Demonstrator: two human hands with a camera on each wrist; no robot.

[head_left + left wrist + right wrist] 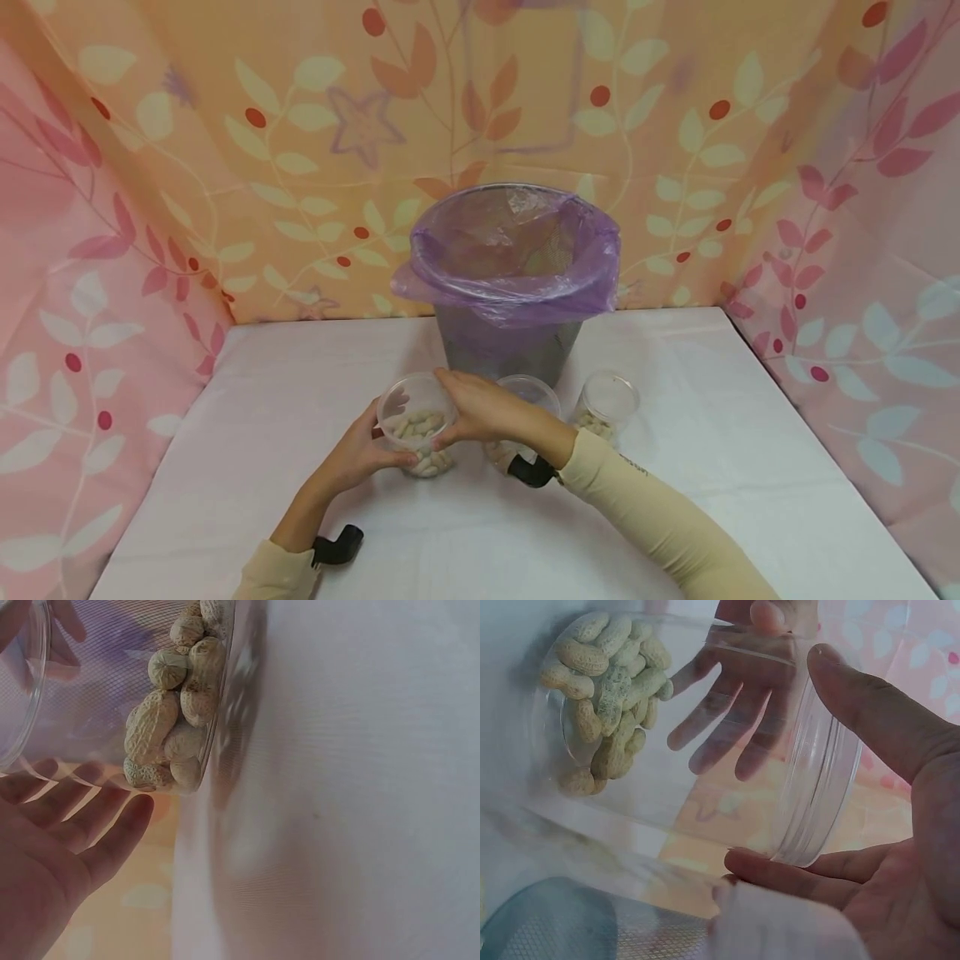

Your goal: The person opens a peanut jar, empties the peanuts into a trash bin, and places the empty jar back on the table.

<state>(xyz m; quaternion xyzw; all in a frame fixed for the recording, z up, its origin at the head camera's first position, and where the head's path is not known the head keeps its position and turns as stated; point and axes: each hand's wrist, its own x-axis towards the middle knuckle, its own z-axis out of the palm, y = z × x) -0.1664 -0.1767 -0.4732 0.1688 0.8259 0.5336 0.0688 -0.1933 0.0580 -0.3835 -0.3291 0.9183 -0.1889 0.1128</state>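
Hanging at far left: a pink leaf-print curtain [75, 333], by which the white-covered table [225, 483] is flanked. Next, a cream left sleeve [273, 573], with a black wrist mount [339, 546] worn at the cuff. By the left hand [360, 454] a clear jar [412, 402] is held from its outer side: thumb set on the near wall, fingers spread along the far one. The jar is positioned near mid-table, in front of the bin and to its left. Unshelled peanuts [619, 690] are heaped at its bottom. Whether its base is rested on the table or slightly raised cannot be told.

From the opposite side, the rim is clasped by the right hand [480, 407], thumb near, fingers far. The step in hand is judged to be a two-handed grasp of this jar. Whether the mouth is covered by a clear lid cannot be told; for any next move, an even, gentle squeeze seems called for, with the jar kept upright so that no nuts are spilled.

Behind, a mesh bin [517, 343] is lined with a purple bag [510, 287]. A second clear jar [534, 390] is partly hidden by the right forearm; its contents cannot be made out fully. Farther right, a smaller jar [609, 396] is stood apart, nuts also contained.
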